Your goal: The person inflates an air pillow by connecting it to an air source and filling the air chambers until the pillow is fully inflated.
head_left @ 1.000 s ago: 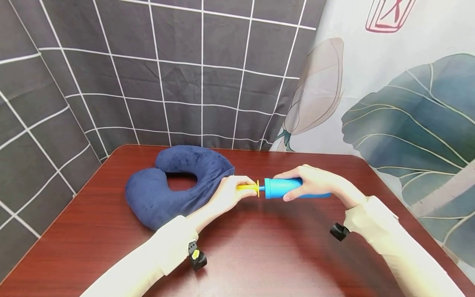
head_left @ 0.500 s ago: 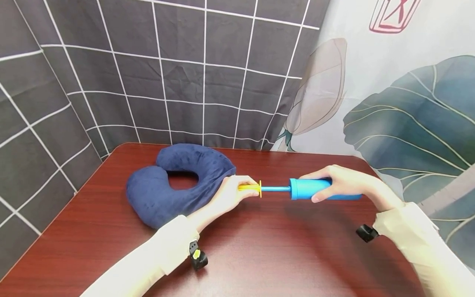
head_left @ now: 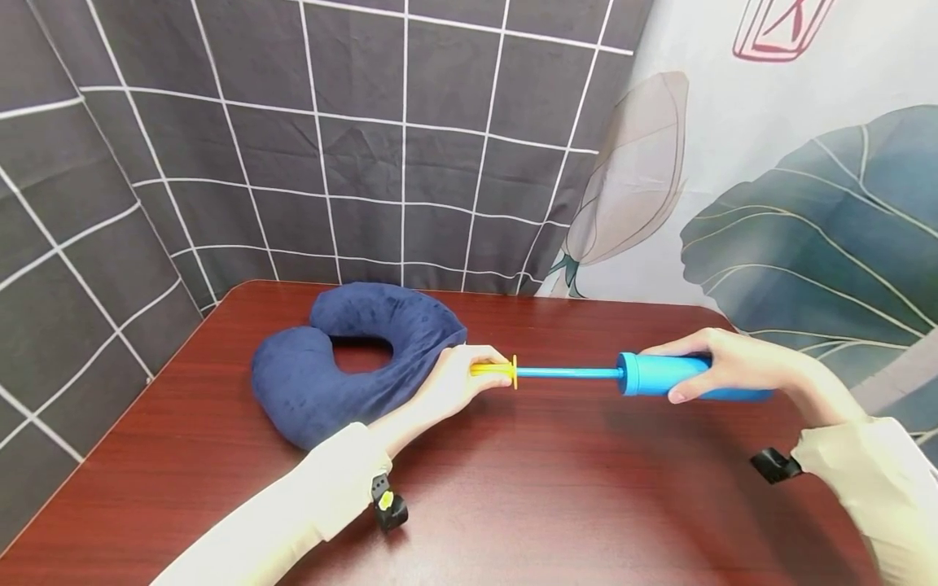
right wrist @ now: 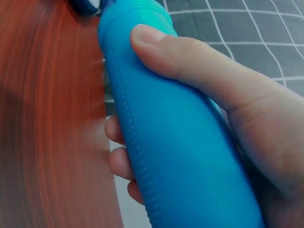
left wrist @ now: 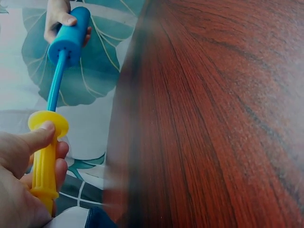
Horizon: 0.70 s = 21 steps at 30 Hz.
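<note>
A blue hand pump [head_left: 663, 374] with a yellow handle [left wrist: 46, 164] is held sideways above the table, its thin blue rod [head_left: 567, 373] drawn well out of the barrel. My left hand [head_left: 456, 381] grips the yellow handle, thumb against its round flange in the left wrist view. Around the blue barrel [right wrist: 161, 123] curl the thumb and fingers of my right hand [head_left: 747, 364]. Just behind the left hand lies a navy U-shaped neck pillow [head_left: 293, 391], its right end partly covered by that hand.
The reddish-brown wooden table [head_left: 513, 505] reaches back to a dark grey curtain [head_left: 359, 163] with a white grid. A pale cloth printed with leaves [head_left: 813, 220] hangs along the right side. Each wrist wears a small black camera [head_left: 392, 509].
My right hand has moved steadily to the right with the barrel, and the rod has come from nearly fully in to far out. The left hand stays almost in place on the handle.
</note>
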### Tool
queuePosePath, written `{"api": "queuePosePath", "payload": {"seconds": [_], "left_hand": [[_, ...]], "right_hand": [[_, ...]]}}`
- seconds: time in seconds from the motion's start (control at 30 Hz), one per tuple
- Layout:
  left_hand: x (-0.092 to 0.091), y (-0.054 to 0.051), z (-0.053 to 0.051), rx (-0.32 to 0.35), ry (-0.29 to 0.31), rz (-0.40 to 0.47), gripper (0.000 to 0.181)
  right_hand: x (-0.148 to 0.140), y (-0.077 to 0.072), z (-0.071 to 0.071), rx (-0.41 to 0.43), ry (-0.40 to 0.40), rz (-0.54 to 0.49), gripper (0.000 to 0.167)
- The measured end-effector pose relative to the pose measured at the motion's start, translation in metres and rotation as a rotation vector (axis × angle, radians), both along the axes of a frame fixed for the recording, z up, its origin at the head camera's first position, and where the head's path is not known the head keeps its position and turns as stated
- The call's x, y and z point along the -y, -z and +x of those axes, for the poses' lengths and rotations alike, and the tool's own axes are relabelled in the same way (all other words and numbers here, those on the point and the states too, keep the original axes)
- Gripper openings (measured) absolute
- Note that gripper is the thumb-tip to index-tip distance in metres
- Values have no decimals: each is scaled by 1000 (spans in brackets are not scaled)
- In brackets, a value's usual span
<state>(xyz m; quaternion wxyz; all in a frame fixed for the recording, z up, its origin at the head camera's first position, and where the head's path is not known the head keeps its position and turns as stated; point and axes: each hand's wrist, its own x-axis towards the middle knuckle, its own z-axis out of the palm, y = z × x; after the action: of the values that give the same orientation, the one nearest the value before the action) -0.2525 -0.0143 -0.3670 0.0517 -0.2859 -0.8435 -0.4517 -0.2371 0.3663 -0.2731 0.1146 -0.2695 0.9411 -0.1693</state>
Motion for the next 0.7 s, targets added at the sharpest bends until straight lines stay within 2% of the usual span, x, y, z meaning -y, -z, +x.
{"api": "queuePosePath", "payload": {"seconds": [0.13,0.3,0.5,0.7], "left_hand": [[0,1,-1,5,2,-14,17],[0,1,-1,10,-4,-15,16],[-2,0,-1,12,7,4,18],[-4,1,-2,-6,-3,3,19]], "right_hand": [[-7,0,3,10,17,5,62],[-3,1,1,-3,-6,-8,60],[13,7,-7,-3,-77,-34,57],[36,14,-14,-13,-69,-11,59]]}}
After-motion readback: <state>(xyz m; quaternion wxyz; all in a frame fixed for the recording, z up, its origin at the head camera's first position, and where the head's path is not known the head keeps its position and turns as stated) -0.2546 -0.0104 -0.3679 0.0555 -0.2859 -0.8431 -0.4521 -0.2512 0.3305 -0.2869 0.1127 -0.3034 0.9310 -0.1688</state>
